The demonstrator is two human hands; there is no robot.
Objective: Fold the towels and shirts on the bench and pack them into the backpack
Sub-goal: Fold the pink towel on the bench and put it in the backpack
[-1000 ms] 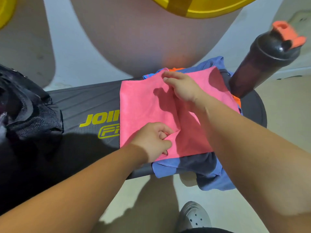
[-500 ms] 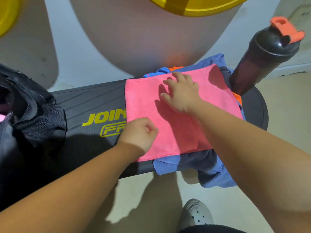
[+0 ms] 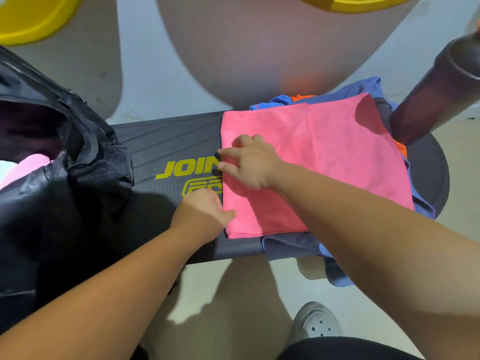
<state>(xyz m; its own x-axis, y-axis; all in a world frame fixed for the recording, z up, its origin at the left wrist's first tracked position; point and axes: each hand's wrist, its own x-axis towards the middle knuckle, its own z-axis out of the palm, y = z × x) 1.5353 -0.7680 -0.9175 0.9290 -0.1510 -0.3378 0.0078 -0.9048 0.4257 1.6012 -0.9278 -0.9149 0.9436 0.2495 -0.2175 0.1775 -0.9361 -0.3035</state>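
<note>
A pink towel [image 3: 337,157], folded flat, lies on the black bench [image 3: 166,141] over a blue shirt [image 3: 293,244] and an orange cloth [image 3: 401,150]. My left hand [image 3: 202,211] holds the towel's near left edge, thumb on top of the cloth. My right hand [image 3: 249,162] is at the middle of the left edge, its fingertips pinching that edge. The black backpack [image 3: 65,198] stands open at the bench's left end, with something pale pink [image 3: 26,165] inside it.
A dark shaker bottle [image 3: 441,100] stands at the bench's right end, close to the towel's far corner. Yellow weight plates [image 3: 33,19] lean at the back. My grey shoe [image 3: 317,320] is on the floor below the bench.
My right hand slid from the towel's middle to its left edge. My left hand moved from the crumpled near corner to the near left edge. The towel now lies flat.
</note>
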